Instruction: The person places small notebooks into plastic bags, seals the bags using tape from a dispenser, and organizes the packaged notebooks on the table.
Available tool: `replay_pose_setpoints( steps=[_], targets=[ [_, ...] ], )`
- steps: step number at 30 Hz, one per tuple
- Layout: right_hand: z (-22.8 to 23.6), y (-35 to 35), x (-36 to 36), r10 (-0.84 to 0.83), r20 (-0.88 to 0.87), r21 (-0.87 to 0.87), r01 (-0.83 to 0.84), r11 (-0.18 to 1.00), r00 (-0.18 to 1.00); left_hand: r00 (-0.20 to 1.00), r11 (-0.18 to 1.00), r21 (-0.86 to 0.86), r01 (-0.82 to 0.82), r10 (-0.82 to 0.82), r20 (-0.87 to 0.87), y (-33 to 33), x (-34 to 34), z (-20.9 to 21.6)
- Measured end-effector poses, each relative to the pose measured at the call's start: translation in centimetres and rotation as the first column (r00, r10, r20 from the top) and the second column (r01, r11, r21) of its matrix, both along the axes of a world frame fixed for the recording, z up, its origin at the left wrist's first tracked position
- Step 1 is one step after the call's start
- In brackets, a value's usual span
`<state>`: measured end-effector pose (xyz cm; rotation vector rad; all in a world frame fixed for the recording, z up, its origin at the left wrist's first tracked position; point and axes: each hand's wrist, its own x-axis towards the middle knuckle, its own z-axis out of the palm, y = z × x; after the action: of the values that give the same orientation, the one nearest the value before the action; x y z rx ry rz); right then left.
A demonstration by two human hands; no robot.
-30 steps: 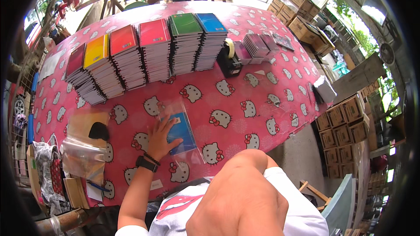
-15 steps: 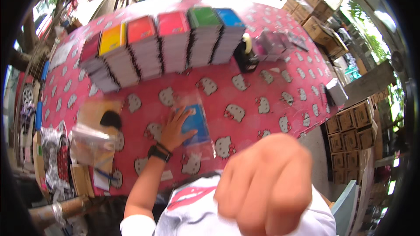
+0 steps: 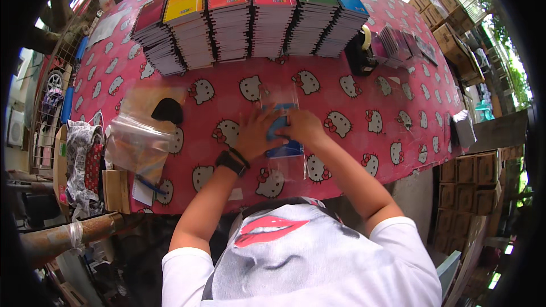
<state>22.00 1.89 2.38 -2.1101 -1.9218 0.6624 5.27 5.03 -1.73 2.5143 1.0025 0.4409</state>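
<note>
A small blue notebook (image 3: 292, 149) lies in a clear plastic sleeve (image 3: 278, 94) on the pink cat-patterned tablecloth in front of me. My left hand (image 3: 257, 134), with a dark wristband, rests flat on its left side, fingers spread. From the right, my right hand (image 3: 305, 127) bears down on the notebook's upper right part. Its fingers are curled and pressed together, and whatever is between them is hidden. The sleeve's clear ends reach past the blue cover above and below.
Several tall stacks of spiral notebooks (image 3: 229, 25) line the far side. Right of them stand a black tape dispenser (image 3: 362, 57) and purple packs (image 3: 394, 45). Plastic sleeves (image 3: 139, 145), a black oval item (image 3: 167, 111) and a blue pen (image 3: 149, 184) lie left. Cardboard boxes (image 3: 467, 185) are stacked right.
My right hand has come down from close in front of the camera onto the blue notebook. My left hand stays on the notebook. The whole view has shifted.
</note>
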Motion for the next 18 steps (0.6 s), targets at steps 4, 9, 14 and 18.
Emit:
replay_pose_setpoints(
  steps=[4,9,14,18],
  targets=[
    [1.3,-0.9,2.5,0.070,-0.064,-0.080,-0.075,0.994,0.995,0.999,0.999,-0.033,0.015,-0.016,-0.037,0.4,0.0,0.5],
    [1.9,-2.2,3.8,-0.128,-0.559,-0.173,0.036,0.984,0.819,1.000,0.999,-0.047,0.010,-0.010,0.013,0.4,0.0,0.3],
    [3.5,-2.6,5.0,-0.234,-0.932,-0.242,0.006,0.970,0.276,1.000,0.997,-0.073,0.002,0.000,0.020,0.4,0.0,0.3],
    [4.0,-2.9,4.0,-0.149,-0.960,-0.125,-0.113,0.986,-0.237,1.000,0.998,-0.065,0.002,-0.001,0.015,0.4,0.0,0.6]
  ],
)
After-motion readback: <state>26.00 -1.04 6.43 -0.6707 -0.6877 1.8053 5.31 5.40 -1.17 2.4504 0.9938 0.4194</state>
